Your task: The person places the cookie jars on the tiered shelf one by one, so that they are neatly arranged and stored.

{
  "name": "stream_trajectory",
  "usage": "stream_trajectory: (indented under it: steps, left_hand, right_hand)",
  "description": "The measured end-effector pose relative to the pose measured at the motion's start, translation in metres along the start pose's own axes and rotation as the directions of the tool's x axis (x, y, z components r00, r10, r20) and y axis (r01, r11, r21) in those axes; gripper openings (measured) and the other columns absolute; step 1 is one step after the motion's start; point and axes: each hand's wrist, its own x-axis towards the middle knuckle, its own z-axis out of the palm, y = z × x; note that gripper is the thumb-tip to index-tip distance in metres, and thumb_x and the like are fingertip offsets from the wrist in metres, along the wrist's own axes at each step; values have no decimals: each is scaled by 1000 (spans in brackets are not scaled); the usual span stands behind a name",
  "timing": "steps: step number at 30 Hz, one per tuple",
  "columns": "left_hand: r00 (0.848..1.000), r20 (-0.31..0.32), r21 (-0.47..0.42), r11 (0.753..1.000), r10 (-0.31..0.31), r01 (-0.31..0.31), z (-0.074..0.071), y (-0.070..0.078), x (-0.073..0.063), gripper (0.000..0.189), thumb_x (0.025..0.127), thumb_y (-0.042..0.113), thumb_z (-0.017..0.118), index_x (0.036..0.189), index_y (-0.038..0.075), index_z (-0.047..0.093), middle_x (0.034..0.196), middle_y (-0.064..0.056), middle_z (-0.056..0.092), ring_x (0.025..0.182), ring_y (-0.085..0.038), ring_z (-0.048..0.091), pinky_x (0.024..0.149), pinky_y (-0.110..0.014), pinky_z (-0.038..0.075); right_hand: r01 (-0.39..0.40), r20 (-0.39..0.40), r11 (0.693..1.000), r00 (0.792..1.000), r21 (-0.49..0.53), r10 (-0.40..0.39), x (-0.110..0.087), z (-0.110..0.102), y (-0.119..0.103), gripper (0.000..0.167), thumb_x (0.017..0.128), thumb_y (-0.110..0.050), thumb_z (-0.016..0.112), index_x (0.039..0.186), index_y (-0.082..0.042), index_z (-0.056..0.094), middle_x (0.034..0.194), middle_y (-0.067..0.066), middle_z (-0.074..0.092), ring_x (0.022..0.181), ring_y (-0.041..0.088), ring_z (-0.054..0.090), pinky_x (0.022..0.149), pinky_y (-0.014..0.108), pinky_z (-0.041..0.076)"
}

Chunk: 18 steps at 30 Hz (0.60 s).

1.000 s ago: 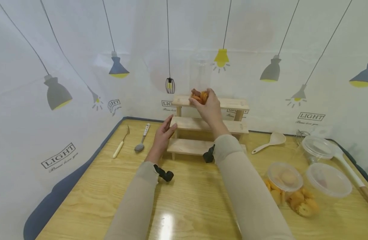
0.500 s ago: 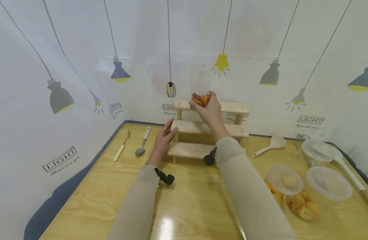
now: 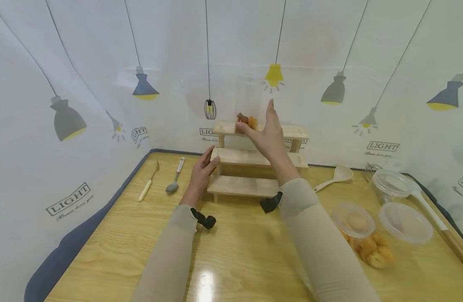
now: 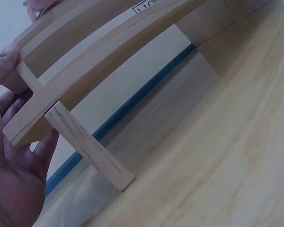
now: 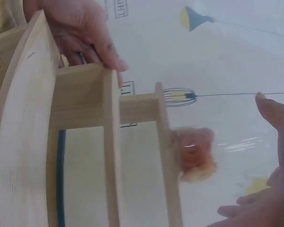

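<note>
A pale three-tier wooden rack (image 3: pixel 250 156) stands at the back of the table. My left hand (image 3: pixel 201 174) grips the left end of its middle tier, thumb in front and fingers round the end; the left wrist view shows this hand (image 4: pixel 19 156) close by the shelf's end. On the top tier is a clear, hard-to-see jar with orange and brown food pieces (image 5: pixel 195 153) at its bottom. My right hand (image 3: pixel 270 138) is beside that jar, fingers straight and thumb spread, and the right wrist view shows a gap between this hand (image 5: pixel 274 189) and the food.
To the left lie a fork (image 3: pixel 149 182) and a spoon (image 3: pixel 174 180). At right are a cream ladle-like spoon (image 3: pixel 338 176), a whisk (image 3: pixel 371 168), lidded clear tubs (image 3: pixel 405 222), orange food pieces (image 3: pixel 375 251) and a long-handled utensil (image 3: pixel 439 216). A printed sheet hangs behind.
My right hand has let go of the jar on the top tier, its fingers straightening and moving right. The left hand stays at the rack's end.
</note>
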Motion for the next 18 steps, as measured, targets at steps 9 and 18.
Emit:
stream_trajectory:
  steps: [9,18]
  left_hand:
    - [999,-42,18,999,33,-32,-5,-13,11,62,102,32,63,157,20,38,162,0,32,145,-16,36,115,-37,35]
    - [1000,4,2,1000,-3,3,-3,-3,3,63,104,24,60,159,13,32,164,-6,26,147,-21,32,115,-39,34]
  right_hand:
    - [83,189,970,981,-227,-40,-62,-39,-16,111,83,-74,64,162,-33,0,169,5,-4,153,37,5,114,69,18]
    - [260,202,921,957,-292,-206,-123,-129,6,72,91,-48,73,152,-19,47,165,0,24,145,39,34,106,66,35]
